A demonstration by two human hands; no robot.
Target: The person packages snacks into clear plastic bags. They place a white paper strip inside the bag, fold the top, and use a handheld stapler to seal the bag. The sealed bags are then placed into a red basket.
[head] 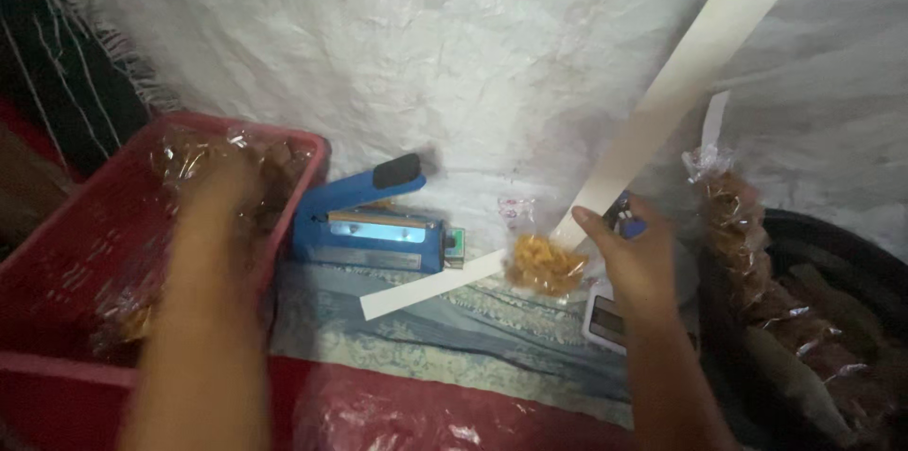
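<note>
Now right hand (636, 257) pinches crinkly snack bag (544, 262); left hand (222, 188) in red crate (85, 252).

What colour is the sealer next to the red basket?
Blue, with a black handle tip; the sealer shows in the head view, beside the red basket.

- One head-worn view, looking steeply down and forward from close range.
- Faces a white woven sheet (454, 44) filling the frame's upper half.
- Both forearms enter from the bottom edge; red basket (85, 252) at left, dark tub (851, 252) at right.
</note>
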